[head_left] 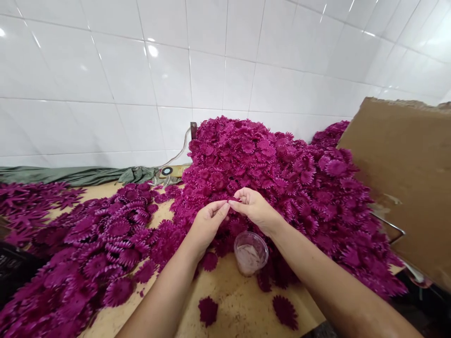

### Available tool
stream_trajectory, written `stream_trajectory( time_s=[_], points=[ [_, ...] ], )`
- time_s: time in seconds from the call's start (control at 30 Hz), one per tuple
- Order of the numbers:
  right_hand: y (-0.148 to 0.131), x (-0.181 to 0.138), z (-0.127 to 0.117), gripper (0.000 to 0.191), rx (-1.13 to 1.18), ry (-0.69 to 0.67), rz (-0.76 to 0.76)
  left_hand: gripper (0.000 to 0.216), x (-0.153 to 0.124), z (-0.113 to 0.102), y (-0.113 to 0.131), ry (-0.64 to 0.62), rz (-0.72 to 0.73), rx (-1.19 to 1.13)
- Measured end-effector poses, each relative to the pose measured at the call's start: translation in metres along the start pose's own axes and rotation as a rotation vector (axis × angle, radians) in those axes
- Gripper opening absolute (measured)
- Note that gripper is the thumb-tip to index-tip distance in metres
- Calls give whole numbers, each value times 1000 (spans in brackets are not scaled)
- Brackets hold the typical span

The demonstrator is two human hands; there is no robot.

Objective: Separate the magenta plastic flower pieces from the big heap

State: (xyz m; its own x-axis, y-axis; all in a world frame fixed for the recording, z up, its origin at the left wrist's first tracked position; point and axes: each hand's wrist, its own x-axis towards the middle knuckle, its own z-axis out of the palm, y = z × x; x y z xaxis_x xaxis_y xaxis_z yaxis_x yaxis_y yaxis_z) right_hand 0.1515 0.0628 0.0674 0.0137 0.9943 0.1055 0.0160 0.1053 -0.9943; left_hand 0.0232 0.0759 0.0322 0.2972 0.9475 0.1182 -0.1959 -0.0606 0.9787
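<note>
My left hand (208, 220) and my right hand (254, 206) meet above the wooden table (239, 300), fingertips pinched together on a small magenta fabric flower piece (234, 200). Behind them rises a big heap of magenta fabric flowers (275, 169). A lower spread of the same flowers (88, 253) lies to the left. Just below my hands stands a small clear plastic cup (250, 252) with pale pinkish contents.
A brown cardboard sheet (401, 178) leans at the right. A green cloth (77, 174) lies along the white tiled wall (176, 70), with a cable and small roll of tape (167, 171) beside it. Two loose flowers (284, 311) lie near the table's front edge.
</note>
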Motion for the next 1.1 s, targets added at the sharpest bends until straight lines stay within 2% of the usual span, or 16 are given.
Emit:
stream_trajectory(
  time_s=[0.13,0.2,0.3,0.43,0.57,0.67,0.8,0.93,1.03,1.1],
  points=[
    [-1,-1,5,23,63,-29,13,32,5,-3,-12,100,13,-83],
    [-2,-1,8,25,74,-12,28,30,8,-4,-16,168,27,-93],
    [-2,1,11,26,93,42,51,28,9,-6,-19,186,25,-67],
    [3,5,11,24,128,72,73,26,7,-6,-16,203,63,-39],
    [6,7,10,29,92,78,51,25,2,-5,-3,314,172,6],
    [7,6,10,33,77,31,36,24,-3,-3,7,256,211,117],
    [5,2,10,37,83,0,55,19,-5,0,13,99,135,123],
    [4,-3,4,38,101,-13,108,12,-3,-1,17,83,123,92],
    [2,-5,-1,38,147,-51,114,4,0,-1,20,116,134,108],
    [1,-5,-3,39,170,-70,93,11,2,1,20,138,130,132]
  ],
)
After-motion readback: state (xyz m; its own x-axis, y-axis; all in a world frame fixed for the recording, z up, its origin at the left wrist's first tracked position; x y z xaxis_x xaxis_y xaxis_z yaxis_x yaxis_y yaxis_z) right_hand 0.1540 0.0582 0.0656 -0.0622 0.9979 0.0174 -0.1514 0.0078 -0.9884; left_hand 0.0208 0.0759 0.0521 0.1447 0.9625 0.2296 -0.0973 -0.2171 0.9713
